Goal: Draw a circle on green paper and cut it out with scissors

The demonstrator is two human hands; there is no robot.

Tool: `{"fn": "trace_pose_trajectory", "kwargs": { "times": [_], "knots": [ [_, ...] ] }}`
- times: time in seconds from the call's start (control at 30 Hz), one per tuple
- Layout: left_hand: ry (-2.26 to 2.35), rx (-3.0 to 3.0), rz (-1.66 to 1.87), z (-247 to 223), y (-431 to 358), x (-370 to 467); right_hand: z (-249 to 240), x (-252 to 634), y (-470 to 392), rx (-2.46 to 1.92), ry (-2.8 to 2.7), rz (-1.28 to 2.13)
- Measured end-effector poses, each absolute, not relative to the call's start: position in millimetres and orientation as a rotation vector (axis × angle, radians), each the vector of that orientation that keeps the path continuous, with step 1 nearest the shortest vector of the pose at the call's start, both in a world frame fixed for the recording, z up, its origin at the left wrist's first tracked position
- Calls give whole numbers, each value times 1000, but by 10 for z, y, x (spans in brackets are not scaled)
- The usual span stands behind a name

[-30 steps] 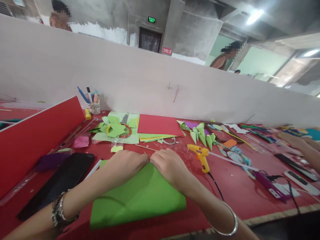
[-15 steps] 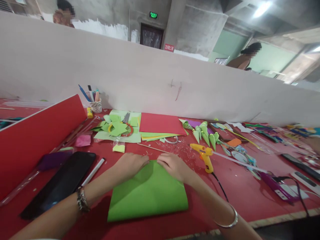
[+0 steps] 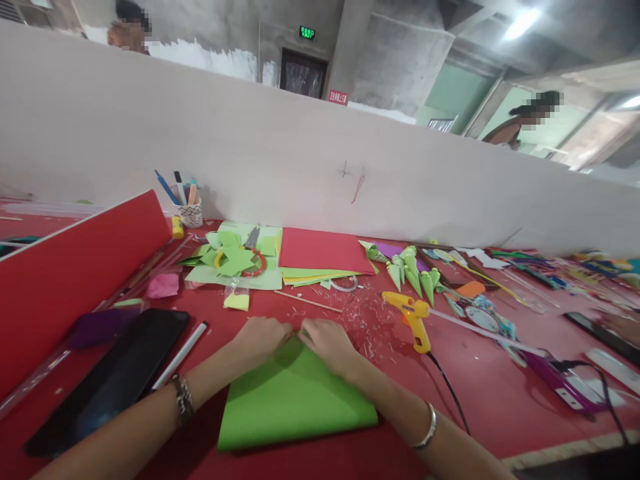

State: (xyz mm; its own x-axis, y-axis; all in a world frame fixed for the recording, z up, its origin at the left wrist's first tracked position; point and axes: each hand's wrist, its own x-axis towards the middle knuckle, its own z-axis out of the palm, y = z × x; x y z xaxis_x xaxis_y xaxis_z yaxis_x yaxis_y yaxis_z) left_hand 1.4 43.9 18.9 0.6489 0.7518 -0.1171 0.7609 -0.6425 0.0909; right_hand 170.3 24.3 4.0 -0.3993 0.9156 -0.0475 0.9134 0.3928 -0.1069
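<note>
Red table [image 3: 490,390], near edge partly out of frame. Green sheet [image 3: 295,410] lies on it, near side curved, far edge mostly hidden by the hands. Left hand [image 3: 263,337] and right hand [image 3: 329,341] nearly meet there; fingers of both closed on that edge, tips hard to make out. White pen [image 3: 181,355]: lower end hidden by left forearm [image 3: 220,372].

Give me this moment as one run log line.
left hand: at far edge of green sheet | right hand: same edge, beside left | green sheet: near side rounded, on red table | glue gun: right of both hands
</note>
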Motion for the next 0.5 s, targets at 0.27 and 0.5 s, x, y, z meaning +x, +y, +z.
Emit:
{"fn": "trace_pose_trajectory", "kwargs": {
  "times": [0.27,0.5],
  "knots": [
    [1339,2806,10,111,267,-17,15,1696,261,-1690,-2627,157],
    [859,2736,195,-84,-139,-10,9,1696,270,-1696,-2633,138]
  ]
}}
